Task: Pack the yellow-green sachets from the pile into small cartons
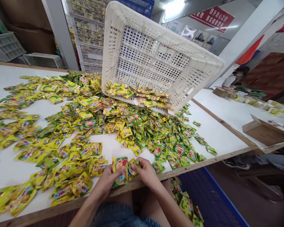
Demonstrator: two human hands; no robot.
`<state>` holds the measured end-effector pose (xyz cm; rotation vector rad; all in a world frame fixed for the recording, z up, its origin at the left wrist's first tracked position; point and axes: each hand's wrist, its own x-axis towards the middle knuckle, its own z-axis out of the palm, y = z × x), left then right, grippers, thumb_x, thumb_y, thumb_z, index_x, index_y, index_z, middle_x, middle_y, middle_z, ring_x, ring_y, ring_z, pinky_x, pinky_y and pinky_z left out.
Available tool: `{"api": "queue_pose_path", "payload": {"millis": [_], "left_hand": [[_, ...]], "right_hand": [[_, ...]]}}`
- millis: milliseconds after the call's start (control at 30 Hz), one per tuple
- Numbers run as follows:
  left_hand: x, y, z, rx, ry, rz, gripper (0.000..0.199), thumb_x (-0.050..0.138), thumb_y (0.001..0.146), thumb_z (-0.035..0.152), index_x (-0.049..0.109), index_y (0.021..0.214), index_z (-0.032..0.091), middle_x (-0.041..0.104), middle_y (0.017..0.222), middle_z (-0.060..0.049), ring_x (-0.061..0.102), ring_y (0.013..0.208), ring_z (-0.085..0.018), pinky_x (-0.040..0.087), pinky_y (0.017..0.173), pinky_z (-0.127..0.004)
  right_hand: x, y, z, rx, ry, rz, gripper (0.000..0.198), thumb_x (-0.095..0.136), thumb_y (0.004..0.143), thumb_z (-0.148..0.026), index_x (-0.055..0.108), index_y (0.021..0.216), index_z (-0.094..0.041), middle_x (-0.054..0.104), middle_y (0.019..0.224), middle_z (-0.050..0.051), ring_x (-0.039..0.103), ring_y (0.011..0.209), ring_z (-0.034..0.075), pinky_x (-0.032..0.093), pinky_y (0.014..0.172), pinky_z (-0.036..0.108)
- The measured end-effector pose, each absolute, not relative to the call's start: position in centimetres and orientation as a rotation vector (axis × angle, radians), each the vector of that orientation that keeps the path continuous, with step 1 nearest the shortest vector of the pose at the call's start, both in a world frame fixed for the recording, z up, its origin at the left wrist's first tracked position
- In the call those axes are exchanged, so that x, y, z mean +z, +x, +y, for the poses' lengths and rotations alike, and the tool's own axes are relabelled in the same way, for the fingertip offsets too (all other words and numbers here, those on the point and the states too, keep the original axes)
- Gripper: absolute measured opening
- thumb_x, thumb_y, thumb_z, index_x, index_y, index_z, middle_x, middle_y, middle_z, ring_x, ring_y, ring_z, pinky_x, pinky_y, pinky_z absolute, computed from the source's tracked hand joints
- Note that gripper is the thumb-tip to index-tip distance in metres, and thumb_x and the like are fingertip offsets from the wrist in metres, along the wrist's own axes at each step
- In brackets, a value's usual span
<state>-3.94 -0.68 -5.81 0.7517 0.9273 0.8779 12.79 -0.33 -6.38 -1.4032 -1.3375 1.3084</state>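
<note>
My left grip point(108, 179) is closed on a flat packet point(120, 171), thumb across its face, at the near edge of the white surface point(205, 110); my right grip point(146, 172) pinches a small sachet point(133, 171) just beside it. Beyond lie heaped loose sachets point(156, 132), with a tilted white basket point(107, 50) behind, more packets point(118, 90) along its lower side.

a bright ceiling light point(174, 8) shines near a pale wall point(243, 17) with a red banner point(213, 18); a slanting white post point(247, 41) stands to its right, and dark floor point(227, 179) lies below the white, wood-edged worktop point(210, 119).
</note>
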Motion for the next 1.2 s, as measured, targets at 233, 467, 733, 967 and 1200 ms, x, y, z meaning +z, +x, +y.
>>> {"api": "queue_pose_path", "payload": {"millis": [233, 467, 733, 967, 1200], "left_hand": [[-5.4, -4.2, -1.2, 0.869, 0.738, 0.861, 0.039, 0.069, 0.069, 0.035, 0.066, 0.099, 0.01, 0.071, 0.087, -0.01, 0.065, 0.074, -0.02, 0.049, 0.071, -0.029], [-4.9, -4.2, -1.3, 0.732, 0.791, 0.843, 0.041, 0.07, 0.069, 0.034, 0.065, 0.101, 0.009, 0.071, 0.085, -0.01, 0.064, 0.074, -0.021, 0.048, 0.069, -0.028], [-4.6, -4.1, -1.2, 0.792, 0.79, 0.878, 0.042, 0.071, 0.066, 0.038, 0.067, 0.096, 0.01, 0.072, 0.086, -0.009, 0.064, 0.076, -0.022, 0.048, 0.072, -0.029], [-4.0, -4.1, -1.2, 0.784, 0.791, 0.875, 0.04, 0.071, 0.064, 0.038, 0.067, 0.094, 0.011, 0.071, 0.087, -0.009, 0.064, 0.078, -0.022, 0.047, 0.071, -0.028], [-4.6, -3.5, -1.2, 0.85, 0.908, 0.992, 0.022, 0.068, 0.064, 0.033, 0.062, 0.063, 0.012, 0.064, 0.056, -0.005, 0.057, 0.053, -0.016, 0.043, 0.054, -0.024]], "right_hand": [[-5.4, 12.7, -0.6, 0.958, -1.527, -1.556, 0.014, 0.052, 0.079, -0.032, 0.051, 0.074, -0.019, 0.06, 0.067, 0.0, 0.055, 0.065, 0.016, 0.04, 0.06, 0.023], [-5.3, 12.3, -0.7, 0.684, -1.698, -1.773, 0.018, 0.037, 0.088, -0.034, 0.049, 0.085, -0.02, 0.058, 0.059, 0.0, 0.054, 0.054, 0.017, 0.031, 0.052, 0.023], [-3.5, 13.8, 0.1, 1.105, -1.406, -1.753, 0.022, 0.05, 0.083, -0.038, 0.056, 0.089, -0.019, 0.061, 0.073, 0.0, 0.054, 0.066, 0.014, 0.04, 0.059, 0.021], [-4.2, 14.8, 0.2, 1.363, -1.237, -1.501, 0.02, 0.059, 0.077, -0.036, 0.059, 0.078, -0.016, 0.061, 0.076, 0.001, 0.056, 0.074, 0.015, 0.045, 0.069, 0.025], [-1.4, 14.9, 1.8, 1.149, -1.132, -1.248, 0.024, 0.061, 0.075, -0.035, 0.057, 0.091, -0.018, 0.064, 0.083, 0.005, 0.059, 0.075, 0.017, 0.048, 0.069, 0.028]]}}
